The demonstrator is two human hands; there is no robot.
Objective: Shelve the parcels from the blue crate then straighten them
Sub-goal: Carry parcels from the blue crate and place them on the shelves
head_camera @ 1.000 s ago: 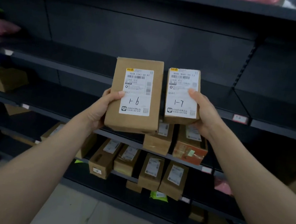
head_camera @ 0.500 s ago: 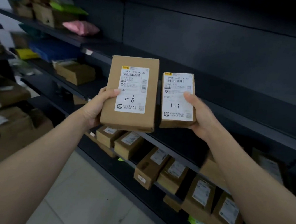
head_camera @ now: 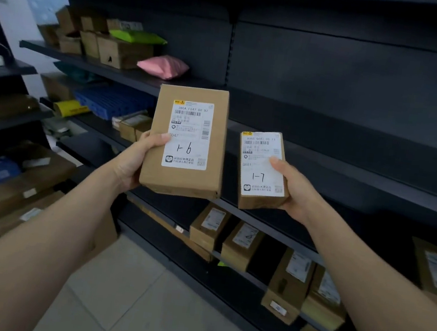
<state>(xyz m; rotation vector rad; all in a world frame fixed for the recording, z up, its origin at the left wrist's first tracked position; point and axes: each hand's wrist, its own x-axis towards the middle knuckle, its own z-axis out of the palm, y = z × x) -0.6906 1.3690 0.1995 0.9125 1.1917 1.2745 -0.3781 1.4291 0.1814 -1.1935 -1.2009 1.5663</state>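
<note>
A parcel stockroom: dark metal shelving (head_camera: 324,157) lined with labelled cardboard boxes (head_camera: 240,244) and mailer bags (head_camera: 163,66).

Dark metal shelving (head_camera: 350,171) stands on a pale tiled floor (head_camera: 137,307). One upper shelf carries brown boxes (head_camera: 121,52), a green mailer (head_camera: 137,35) and a pink mailer (head_camera: 163,66); below it sit a blue crate (head_camera: 112,101) and a yellow bag (head_camera: 70,108). Labelled parcels (head_camera: 240,244) line a low shelf.

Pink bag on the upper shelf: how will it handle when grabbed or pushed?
Pink bag looks puffy and rounded, so it is probably soft and would sag in a grip. It lies flat on the shelf, so a push would likely slide it, not roll it.
</note>
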